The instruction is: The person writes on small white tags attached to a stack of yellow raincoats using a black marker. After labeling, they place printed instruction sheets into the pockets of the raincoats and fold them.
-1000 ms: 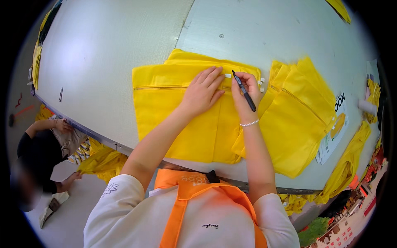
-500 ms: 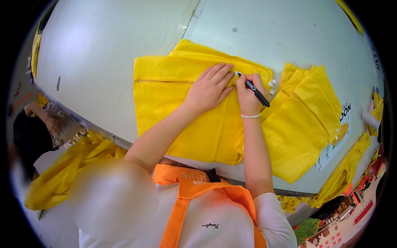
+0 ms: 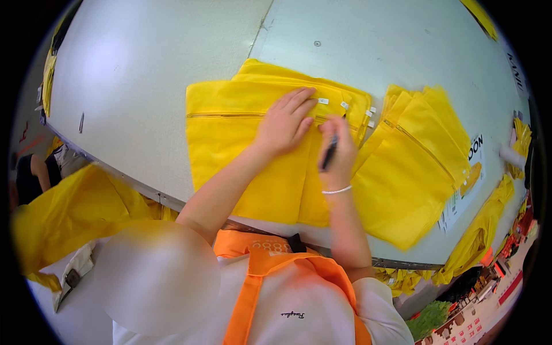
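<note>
Pen [image 3: 329,154] and right hand [image 3: 345,148] have moved off the white label [image 3: 323,101] beside the left fingertips, where the tip was half a second ago; a small dark mark now shows on that label, so the writing there looks done. A second label [image 3: 344,105], also marked, has come into view just right of it, and the right hand is blurred by motion below it. That hand has its fingers closed around the pen; the exact pinch cannot be made out. The left hand [image 3: 284,123] stays flat, fingers loosely together, pressing on the stack of yellow zipped pieces [image 3: 247,172], which lies at the near edge of the table [image 3: 172,46], with more tags [image 3: 371,117] at its right side. Close by on the right lies a fanned yellow pile [image 3: 408,190], partly over a printed sheet [image 3: 454,211]. The right hand covers part of the zipper, but nothing seems to block the labels. At lower left, loose yellow fabric [image 3: 86,201] has swung up, hiding much of a co-worker [image 3: 34,175].
</note>
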Demonstrator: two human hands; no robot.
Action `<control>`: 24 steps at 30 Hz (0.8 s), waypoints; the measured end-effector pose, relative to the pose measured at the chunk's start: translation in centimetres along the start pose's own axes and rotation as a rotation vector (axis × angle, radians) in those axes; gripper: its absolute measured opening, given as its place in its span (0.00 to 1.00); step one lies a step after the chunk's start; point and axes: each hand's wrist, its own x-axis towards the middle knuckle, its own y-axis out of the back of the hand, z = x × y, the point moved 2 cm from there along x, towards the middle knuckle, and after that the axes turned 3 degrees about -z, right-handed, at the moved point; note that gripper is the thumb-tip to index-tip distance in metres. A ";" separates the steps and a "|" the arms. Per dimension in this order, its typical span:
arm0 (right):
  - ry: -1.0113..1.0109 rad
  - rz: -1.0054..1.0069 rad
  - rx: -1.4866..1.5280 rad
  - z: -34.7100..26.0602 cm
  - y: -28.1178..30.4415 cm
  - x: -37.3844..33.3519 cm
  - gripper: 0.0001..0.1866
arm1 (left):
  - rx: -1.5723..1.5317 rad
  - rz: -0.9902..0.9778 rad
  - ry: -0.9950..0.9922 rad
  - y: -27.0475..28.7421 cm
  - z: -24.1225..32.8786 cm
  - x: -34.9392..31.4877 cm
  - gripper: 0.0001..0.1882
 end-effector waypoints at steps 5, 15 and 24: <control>0.088 -0.089 -0.136 0.4 -1.2 -3.6 0.09 | -0.237 0.231 -0.117 1.1 0.0 0.2 0.19; -0.096 0.501 -0.443 3.1 25.2 -4.8 0.09 | -0.111 0.102 0.004 -2.1 4.7 1.3 0.24; -0.051 0.349 0.085 2.8 15.7 -2.1 0.08 | -0.022 -0.058 -0.036 -2.0 2.7 -0.9 0.27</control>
